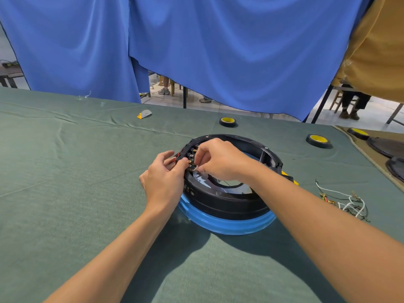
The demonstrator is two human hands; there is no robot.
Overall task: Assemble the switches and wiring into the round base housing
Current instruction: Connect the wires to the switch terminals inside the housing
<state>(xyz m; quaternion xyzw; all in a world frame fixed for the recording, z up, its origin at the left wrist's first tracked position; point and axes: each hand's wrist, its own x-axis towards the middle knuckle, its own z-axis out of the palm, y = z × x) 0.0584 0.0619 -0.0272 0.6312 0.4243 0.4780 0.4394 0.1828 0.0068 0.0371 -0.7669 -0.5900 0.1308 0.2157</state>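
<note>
The round base housing (227,202), black with a blue lower ring, lies on the green cloth in the middle of the table. A row of switches (190,156) with brass terminals sits in its left inner wall. My left hand (164,178) grips the housing's left rim from outside, fingers curled over the edge by the switches. My right hand (220,160) reaches inside the ring and pinches a thin white wire end (195,169) at the lowest switch terminal. A bundle of loose white wires (345,202) with connectors lies to the right of the housing.
Two rolls of black tape with yellow cores (227,121) (318,139) lie behind the housing. A small grey and orange piece (144,114) lies far left of them. Dark round parts (384,147) sit at the right edge. Blue curtains hang behind the table.
</note>
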